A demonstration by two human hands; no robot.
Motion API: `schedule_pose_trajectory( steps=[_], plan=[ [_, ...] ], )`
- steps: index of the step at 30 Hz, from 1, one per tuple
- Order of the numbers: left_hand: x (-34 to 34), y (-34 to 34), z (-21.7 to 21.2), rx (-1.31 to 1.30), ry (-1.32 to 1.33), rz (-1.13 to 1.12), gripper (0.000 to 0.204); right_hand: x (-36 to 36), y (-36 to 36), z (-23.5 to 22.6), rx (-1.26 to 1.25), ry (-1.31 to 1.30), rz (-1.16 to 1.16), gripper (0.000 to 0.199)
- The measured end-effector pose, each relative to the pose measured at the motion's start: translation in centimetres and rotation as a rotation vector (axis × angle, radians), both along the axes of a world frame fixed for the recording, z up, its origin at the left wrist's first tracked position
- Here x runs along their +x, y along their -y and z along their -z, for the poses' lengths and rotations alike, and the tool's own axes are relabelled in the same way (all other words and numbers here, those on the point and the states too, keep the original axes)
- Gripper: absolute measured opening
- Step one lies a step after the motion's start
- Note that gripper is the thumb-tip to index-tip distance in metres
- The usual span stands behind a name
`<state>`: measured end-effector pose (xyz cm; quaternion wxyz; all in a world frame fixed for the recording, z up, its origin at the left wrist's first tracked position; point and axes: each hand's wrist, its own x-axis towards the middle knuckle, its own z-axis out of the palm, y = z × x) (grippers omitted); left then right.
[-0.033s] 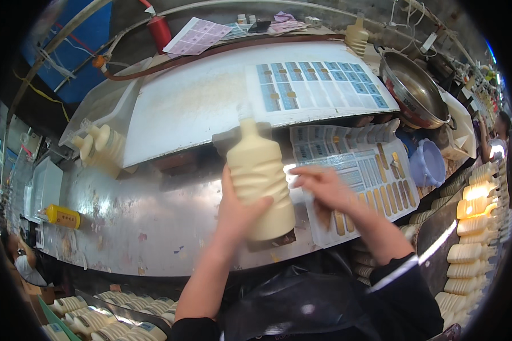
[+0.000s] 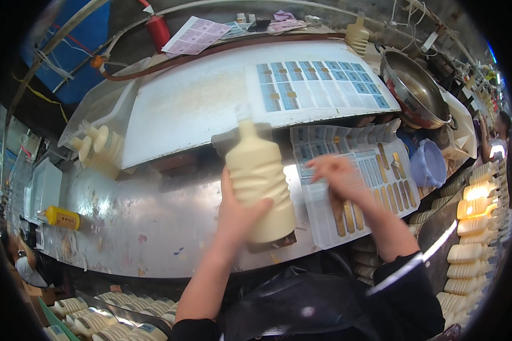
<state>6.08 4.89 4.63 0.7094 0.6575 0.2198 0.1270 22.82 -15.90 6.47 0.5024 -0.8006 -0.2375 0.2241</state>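
My left hand [image 2: 239, 213] is closed round the lower left side of a cream-coloured plastic bottle [image 2: 259, 170] with a ribbed body and a clear neck. The bottle stands tilted a little, its neck pointing away from me, over the front edge of a white board. My right hand [image 2: 342, 181] hovers to the right of the bottle, apart from it, above a sheet of labels [image 2: 375, 165] with blue and gold strips. Its fingers look loosely spread, though motion blurs them, and I see nothing held in them.
More label strips lie on the white board [image 2: 182, 96]. A steel pan [image 2: 415, 85] and a lilac bucket [image 2: 428, 165] stand at the right. A yellow bottle [image 2: 62, 217] lies on the metal table [image 2: 153, 227]. Cream bottles [image 2: 477, 227] are stacked at the right and lower left.
My right hand has moved away from the bottle, to the right, over the label sheet. My left hand keeps the bottle nearly where it was.
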Motion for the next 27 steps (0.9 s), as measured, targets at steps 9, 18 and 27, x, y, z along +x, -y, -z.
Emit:
schedule_pose_trajectory(
  steps=[9,18,27],
  plan=[
    [0.3,1.3,-0.4,-0.092,-0.002,-0.08,0.111,29.0,26.2,-6.3,0.023,0.745,0.832,0.031],
    [-1.7,0.9,1.6,-0.075,0.037,-0.127,0.11,35.8,27.9,-6.5,-0.612,0.27,0.464,0.026],
    [-1.8,1.3,2.1,-0.026,0.044,-0.135,0.117,33.5,26.4,-8.7,-0.291,0.074,0.624,0.045]
  ],
)
